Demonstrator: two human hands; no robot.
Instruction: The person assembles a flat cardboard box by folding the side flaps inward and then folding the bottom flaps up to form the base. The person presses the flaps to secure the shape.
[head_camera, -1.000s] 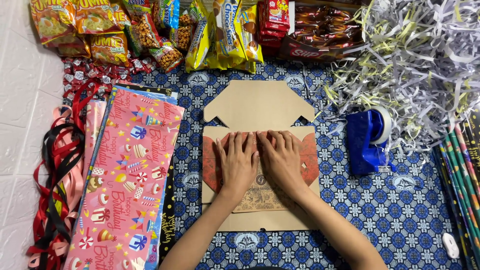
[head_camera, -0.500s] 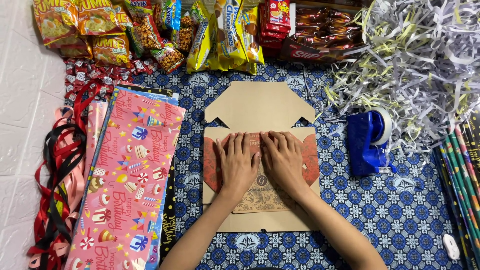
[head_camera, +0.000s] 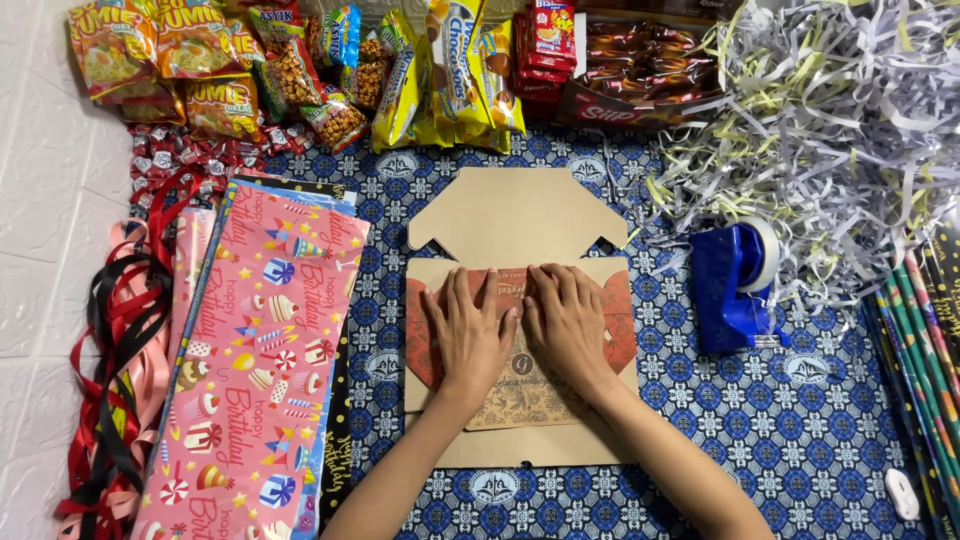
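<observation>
A flattened brown cardboard box lies on the blue patterned cloth, its lid flap pointing away from me. My left hand and my right hand rest side by side, palms down and fingers spread, on the box's printed red-and-brown middle panel. Both press flat on the card and hold nothing. My forearms come in from the bottom edge.
Pink birthday wrapping paper sheets lie left of the box, with red and black ribbons beyond. Snack packets line the far edge. Shredded paper piles at the right, beside a blue tape dispenser and rolled wrapping paper.
</observation>
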